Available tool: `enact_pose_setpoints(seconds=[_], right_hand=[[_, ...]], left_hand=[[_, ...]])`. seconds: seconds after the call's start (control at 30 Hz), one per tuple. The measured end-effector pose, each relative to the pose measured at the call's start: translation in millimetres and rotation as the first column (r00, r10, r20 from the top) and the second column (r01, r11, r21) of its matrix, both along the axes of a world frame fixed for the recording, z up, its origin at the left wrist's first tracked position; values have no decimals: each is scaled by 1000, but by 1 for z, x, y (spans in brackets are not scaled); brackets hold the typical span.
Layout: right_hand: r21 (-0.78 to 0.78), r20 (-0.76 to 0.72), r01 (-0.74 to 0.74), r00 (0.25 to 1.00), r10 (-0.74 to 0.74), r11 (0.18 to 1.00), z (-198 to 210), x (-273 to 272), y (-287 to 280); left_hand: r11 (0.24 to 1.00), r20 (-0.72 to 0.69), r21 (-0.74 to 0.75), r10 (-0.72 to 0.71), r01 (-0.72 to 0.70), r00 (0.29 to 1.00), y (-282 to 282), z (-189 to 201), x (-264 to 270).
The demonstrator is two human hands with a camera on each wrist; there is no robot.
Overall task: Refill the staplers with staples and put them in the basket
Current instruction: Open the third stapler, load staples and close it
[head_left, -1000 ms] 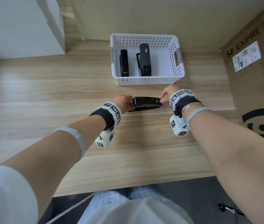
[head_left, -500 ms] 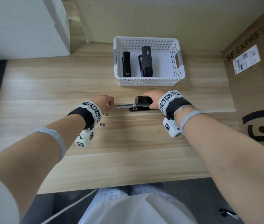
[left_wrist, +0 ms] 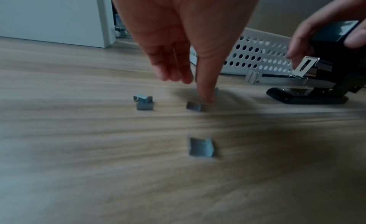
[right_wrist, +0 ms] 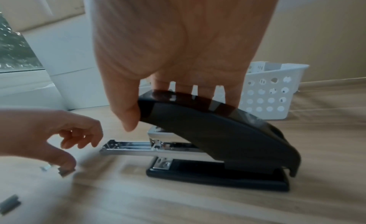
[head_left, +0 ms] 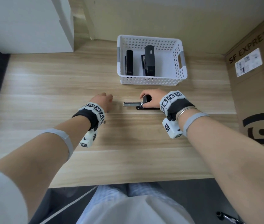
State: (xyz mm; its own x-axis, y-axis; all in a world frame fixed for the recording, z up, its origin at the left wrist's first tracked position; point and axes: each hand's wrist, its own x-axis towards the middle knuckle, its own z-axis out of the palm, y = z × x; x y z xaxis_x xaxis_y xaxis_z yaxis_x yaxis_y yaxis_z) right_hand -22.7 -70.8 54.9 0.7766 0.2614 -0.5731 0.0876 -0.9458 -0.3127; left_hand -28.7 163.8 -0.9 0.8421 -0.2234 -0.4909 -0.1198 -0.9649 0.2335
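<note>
Wooden desk [head_left: 47, 88]: our right hand [right_wrist: 178, 55] holds the stapler [right_wrist: 217, 133], its tray [right_wrist: 138, 147] pointing left. Our left hand [left_wrist: 188, 39], nearer, reaches with straight fingers to touch staples [left_wrist: 195, 106].

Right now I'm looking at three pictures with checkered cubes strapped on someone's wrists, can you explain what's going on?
No machine here: a person wears one camera on the head and one on each wrist. The head picture looks down at a wooden table. The other two look along each hand. The right hand grips a black stapler whose metal staple tray is slid out. The left hand reaches down, its fingers touching one of several small staple strips lying loose on the table. Behind stands a white basket already holding two staplers.
</note>
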Motion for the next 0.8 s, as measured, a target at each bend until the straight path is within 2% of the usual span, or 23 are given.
enact_pose_setpoints(seconds=[0.17,0.4,0.57,0.67,0.73,0.8], right_hand=[[6,-4,4,1000,-4,1000,-5,-2,5],[71,-23,44,999,-43,997,-5,-2,15],[60,-6,-7,1000,8,998,-1,-1,34],[48,20,-23,1000,22,999,-1,0,44],[53,42,-13,999,11,999,-1,1,49],[44,54,5,999,-7,999,-1,2,54]], left_hand=[[977,-37,203,-64,70,997,2,4,1],[994,-101,99,-33,43,994,-4,7,2],[999,-130,-42,-5,-1,992,-13,13,5],[980,-104,-180,62,-80,993,-17,18,7],[922,-112,-351,131,-162,985,-22,21,8],[827,-159,-510,180,-237,971,-28,25,10]])
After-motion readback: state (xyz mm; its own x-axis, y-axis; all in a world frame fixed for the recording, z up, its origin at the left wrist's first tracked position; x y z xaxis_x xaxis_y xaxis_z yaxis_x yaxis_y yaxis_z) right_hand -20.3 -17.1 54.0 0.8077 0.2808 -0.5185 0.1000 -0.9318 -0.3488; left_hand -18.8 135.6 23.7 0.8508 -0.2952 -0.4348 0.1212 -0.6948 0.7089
